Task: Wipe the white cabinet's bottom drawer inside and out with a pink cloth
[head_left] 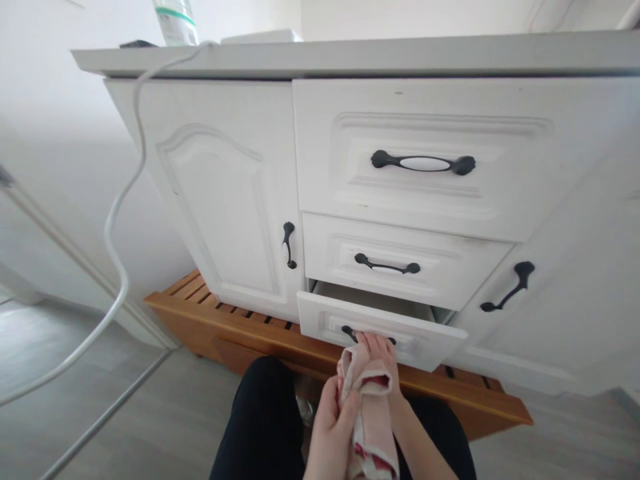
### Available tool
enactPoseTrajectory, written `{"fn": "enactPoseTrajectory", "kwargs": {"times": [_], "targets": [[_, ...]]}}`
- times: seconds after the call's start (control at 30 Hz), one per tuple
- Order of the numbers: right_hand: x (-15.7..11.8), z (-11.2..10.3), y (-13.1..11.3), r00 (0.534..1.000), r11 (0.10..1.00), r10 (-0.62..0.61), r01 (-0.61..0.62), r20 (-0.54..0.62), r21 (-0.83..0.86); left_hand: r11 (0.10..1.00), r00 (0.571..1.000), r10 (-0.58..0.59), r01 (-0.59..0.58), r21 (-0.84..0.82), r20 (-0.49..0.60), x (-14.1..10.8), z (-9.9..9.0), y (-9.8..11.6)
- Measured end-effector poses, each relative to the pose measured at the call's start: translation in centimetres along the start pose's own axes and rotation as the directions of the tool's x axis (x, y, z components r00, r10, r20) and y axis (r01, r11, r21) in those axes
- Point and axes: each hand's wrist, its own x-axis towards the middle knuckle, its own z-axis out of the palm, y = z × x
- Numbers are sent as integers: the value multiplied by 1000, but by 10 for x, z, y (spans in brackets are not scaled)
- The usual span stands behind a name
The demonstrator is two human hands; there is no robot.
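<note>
A folded pink-and-white cloth [376, 427] with dark red patches lies between my two forearms. My left hand [333, 417] is closed on its left edge, thumb on top. Reaching past the cloth, my right hand [383, 353] has its fingers hooked over the dark handle [349, 333] of the bottom drawer [425, 341]. That drawer stands partly pulled out, and only a strip of its inside shows. The cloth hides part of my right hand, and my fingers cover the middle of the handle.
Above are two closed drawers [425, 200], with a cabinet door [225, 200] at left and another [565, 293] at right. The cabinet stands on a slatted wooden bench [240, 340]. A white cable [113, 233] hangs down at left from the countertop [350, 59], where a bottle [176, 23] stands.
</note>
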Motion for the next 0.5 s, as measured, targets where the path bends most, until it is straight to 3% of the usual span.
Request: {"fn": "enactPoseTrajectory", "kwargs": {"times": [0.13, 0.27, 0.4, 0.5], "targets": [[20, 3, 6, 999, 995, -13, 18, 45, -97, 985, 989, -144, 141, -95, -28, 3, -23, -15], [31, 1, 10, 996, 987, -26, 39, 85, -155, 973, 984, -173, 163, -161, -48, 6, -29, -2], [36, -3, 14, 991, 979, -64, 86, 121, -186, 996, 987, -16, 1, -93, -161, 29, -37, 24], [37, -6, 15, 987, 976, -78, 105, 141, -190, 953, 920, 274, -221, 207, -279, 65, -51, 38]]}}
